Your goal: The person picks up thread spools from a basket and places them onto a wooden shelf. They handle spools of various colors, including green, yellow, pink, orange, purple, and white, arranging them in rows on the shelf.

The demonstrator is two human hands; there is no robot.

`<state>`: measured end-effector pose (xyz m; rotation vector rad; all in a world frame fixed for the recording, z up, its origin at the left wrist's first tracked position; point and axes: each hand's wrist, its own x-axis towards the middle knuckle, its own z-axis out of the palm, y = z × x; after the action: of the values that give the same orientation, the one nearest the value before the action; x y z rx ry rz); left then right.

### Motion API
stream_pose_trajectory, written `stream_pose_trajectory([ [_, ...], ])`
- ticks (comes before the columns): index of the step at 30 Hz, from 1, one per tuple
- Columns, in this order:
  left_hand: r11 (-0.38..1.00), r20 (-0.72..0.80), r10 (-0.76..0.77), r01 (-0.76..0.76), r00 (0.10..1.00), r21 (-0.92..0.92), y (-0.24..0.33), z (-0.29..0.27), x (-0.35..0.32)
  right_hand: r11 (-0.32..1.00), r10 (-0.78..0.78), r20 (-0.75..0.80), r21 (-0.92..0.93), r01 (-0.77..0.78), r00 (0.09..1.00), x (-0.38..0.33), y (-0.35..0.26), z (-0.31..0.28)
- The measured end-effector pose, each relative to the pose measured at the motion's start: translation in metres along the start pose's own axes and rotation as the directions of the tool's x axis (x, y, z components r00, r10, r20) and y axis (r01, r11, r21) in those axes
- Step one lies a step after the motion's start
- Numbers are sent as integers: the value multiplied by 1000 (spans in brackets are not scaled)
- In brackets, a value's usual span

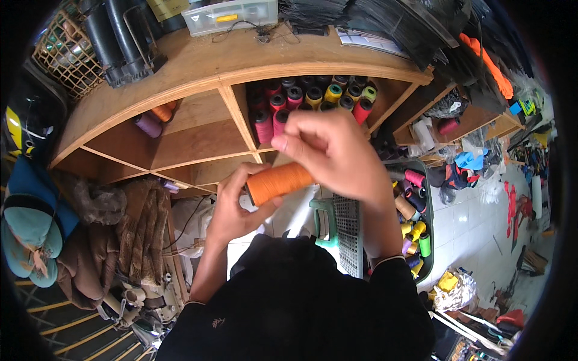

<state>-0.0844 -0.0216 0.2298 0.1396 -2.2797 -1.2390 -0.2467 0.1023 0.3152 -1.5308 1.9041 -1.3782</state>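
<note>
The person's two bare hands meet over an orange spool of thread (280, 183), held lying on its side and a little tilted in front of the wooden shelf unit (198, 75), above the person's lap. The left hand (232, 201) grips the spool near its left end, fingers reaching over the top and the thumb along the underside. The right hand (340, 150) is at the other end, its fingers bent inward and the thumb pointing left above the spool, hiding that end — whether it pinches a thread or presses on the spool, one cannot tell.

Behind the hands, a compartment of the unit holds upright spools in rows, pink ones (263, 126) at the left front and a red one (362, 111) at the right. In the compartment farther left, a purple spool (148, 125) lies beside more orange thread (161, 112). A clear plastic box (232, 18) sits on top of the unit. To the right of the right forearm stands a dark bin (429, 204) of mixed spools — a bright green one (425, 245) among them.
</note>
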Motion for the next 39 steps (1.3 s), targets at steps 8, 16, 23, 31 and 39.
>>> stream_pose_trajectory([
  [8,859,-297,-293,114,909,-498,0,7,4,973,86,-310,231,-12,947,-50,13,62],
  [16,407,-29,-524,221,851,-886,0,23,4,751,254,-152,653,-96,955,-56,43,88],
  [23,325,151,-424,306,893,-895,-1,23,2,691,211,26,703,-168,977,-48,79,72],
  [31,855,181,-212,272,960,-442,6,7,2,975,134,387,110,-190,912,-3,81,-6],
  [39,902,-210,-316,224,925,-370,3,14,-6,989,93,27,-121,-89,995,-22,6,4],
])
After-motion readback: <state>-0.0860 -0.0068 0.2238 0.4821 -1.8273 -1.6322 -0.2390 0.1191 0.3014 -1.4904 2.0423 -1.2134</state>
